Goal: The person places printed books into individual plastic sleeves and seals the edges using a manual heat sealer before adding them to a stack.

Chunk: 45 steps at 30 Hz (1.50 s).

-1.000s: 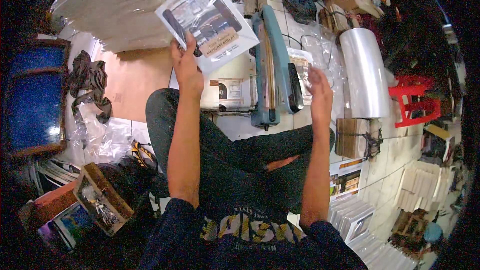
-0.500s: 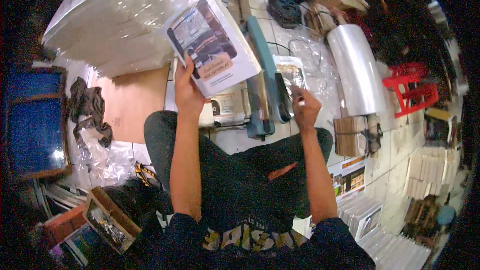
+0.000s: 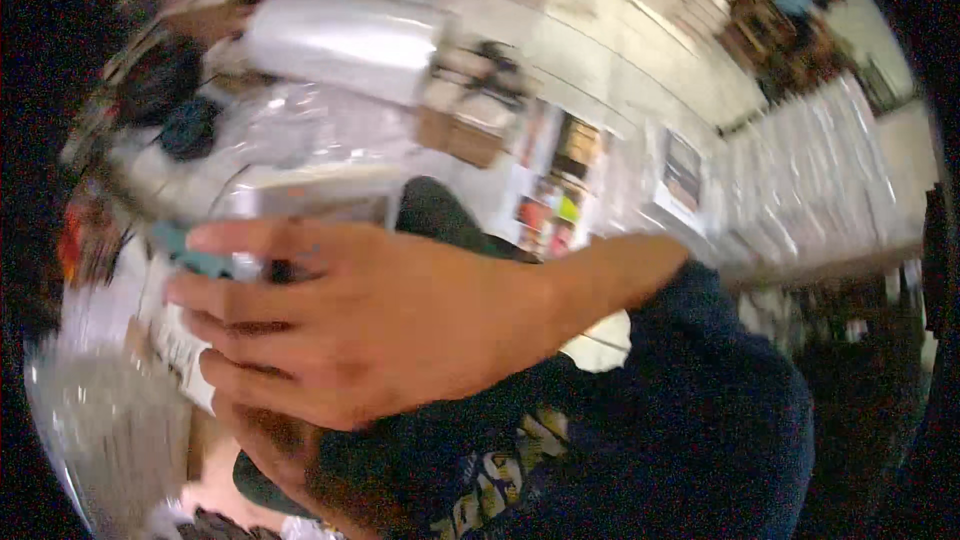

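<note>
R hand fills mid-left of view, back toward cam, fingers extended and slightly apart; palm side hidden, so whether anything is clamped beneath it: can't tell. L forearm lies below, its upper end behind the R hand; L hand itself masked, grip can't be confirmed. Nearest thing: flat pale-framed item, just beyond the R hand, between it and the crumpled clear film; contact not established, since the hand overlaps that area. Teal bar shows past the fingertips, partly covered; touching or apart, can't tell. Handling assessment (by look only, heavy blur): flat item prob. light, thin, moderately stiff; if sleeved in film, surface would be slick and apt to slide, corners liable to crease. Rec. hold: thumb on top, fingers under, mid-length of a long edge, or both hands on opp. edges; avoid pressing the face or pinching a lone corner. Teal bar looks rigid and considerably heavier; hold by the body. Adjacent: clear-film roll, smooth, prob. weighty, apt to roll, best taken at both ends; wrapped stack at R, faces prob. slippery, lift few pcs. w/ support from below.
</note>
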### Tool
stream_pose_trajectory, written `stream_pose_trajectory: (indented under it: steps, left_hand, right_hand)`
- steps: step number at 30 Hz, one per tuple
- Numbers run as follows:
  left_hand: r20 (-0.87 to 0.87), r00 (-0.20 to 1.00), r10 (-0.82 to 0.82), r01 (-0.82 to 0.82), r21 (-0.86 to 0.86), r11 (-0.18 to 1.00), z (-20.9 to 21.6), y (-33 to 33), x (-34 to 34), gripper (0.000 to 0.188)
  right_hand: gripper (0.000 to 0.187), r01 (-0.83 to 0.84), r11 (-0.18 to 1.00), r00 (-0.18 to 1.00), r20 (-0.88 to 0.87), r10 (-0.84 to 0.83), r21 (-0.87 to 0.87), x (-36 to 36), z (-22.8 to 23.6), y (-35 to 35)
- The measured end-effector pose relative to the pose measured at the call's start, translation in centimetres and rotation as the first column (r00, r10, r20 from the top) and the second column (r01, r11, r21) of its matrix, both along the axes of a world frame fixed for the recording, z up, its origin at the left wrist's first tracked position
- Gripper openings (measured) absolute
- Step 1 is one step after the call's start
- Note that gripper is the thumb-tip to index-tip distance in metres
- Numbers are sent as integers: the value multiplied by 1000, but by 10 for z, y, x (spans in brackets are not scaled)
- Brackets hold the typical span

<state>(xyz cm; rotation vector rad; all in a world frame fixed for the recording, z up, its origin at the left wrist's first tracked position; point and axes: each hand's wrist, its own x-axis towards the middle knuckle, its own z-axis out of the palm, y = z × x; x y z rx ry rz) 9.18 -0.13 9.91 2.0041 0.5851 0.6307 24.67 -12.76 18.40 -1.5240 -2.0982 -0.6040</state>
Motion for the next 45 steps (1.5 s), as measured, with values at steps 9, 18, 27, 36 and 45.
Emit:
stream_pose_trajectory:
  steps: [9, 18, 27, 36, 45]
  left_hand:
    - [363, 932, 6, -209, 521, 828, -10, -39, 33, 54]
    - [233, 766, 599, -641, 213, 737, -116, 136, -52, 34]
    - [176, 808, 562, -554, -97, 827, -149, 149, -69, 34]
    - [199, 849, 490, -494, -28, 869, -160, 150, -70, 42]
    - [298, 835, 462, -500, 64, 864, -180, 180, -90, 46]
  right_hand:
    - [56, 430, 774, 684, -392, -615, -464, 85, -73, -141]
    - [77, 901, -124, -381, -623, -683, -415, 182, -108, -427]
    - [90, 830, -534, -517, 137, -845, -160, 184, -149, -369]
    - [104, 756, -415, -462, 36, -886, -506, 194, -152, -379]
    - [83, 960, -282, -279, 141, -950, 3, 173, -138, -331]
